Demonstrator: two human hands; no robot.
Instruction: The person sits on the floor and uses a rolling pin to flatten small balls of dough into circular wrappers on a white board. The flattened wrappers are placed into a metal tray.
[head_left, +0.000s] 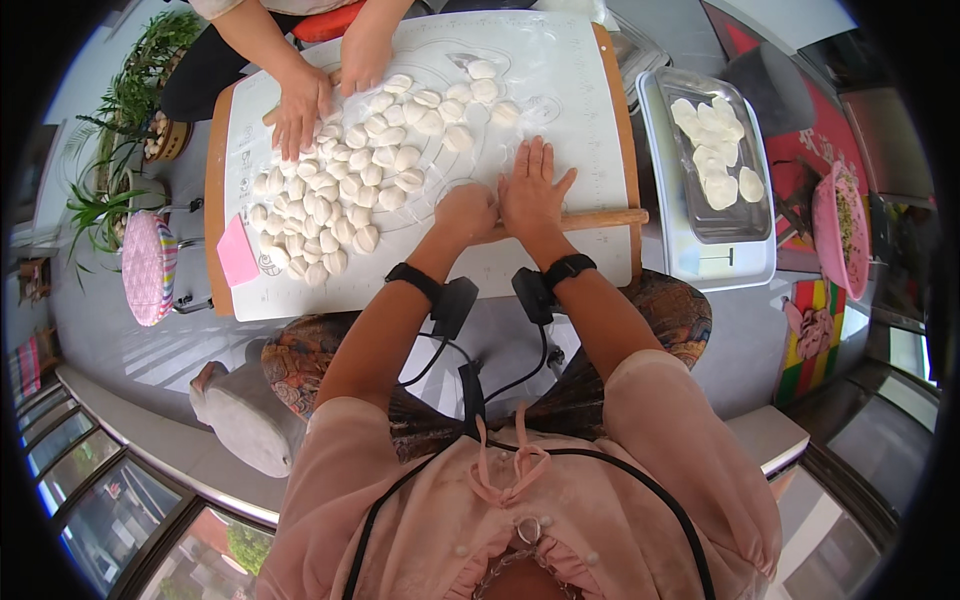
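Note:
My right hand (534, 191) lies palm down on the white marked mat (570, 67), fingers extended and thumb apart; whether dough is beneath it is hidden. Beside it my left hand (466, 212) is curled, its knuckles up, close to my right thumb side; what it holds cannot be seen. A wooden rolling pin (600, 220) runs under my wrists, its end reaching past the board's right edge. Many small floured dough pieces (322, 210) cover the left and middle of the mat. Further back lie flattened round pieces (457, 138).
Opposite, another person's hands (300, 112) work at a second rolling pin. A pink scraper (236, 251) rests at the mat's left edge. To the right, a metal tray (731, 229) holds thin dough rounds, with a pink basin (829, 225) of chopped filling beyond.

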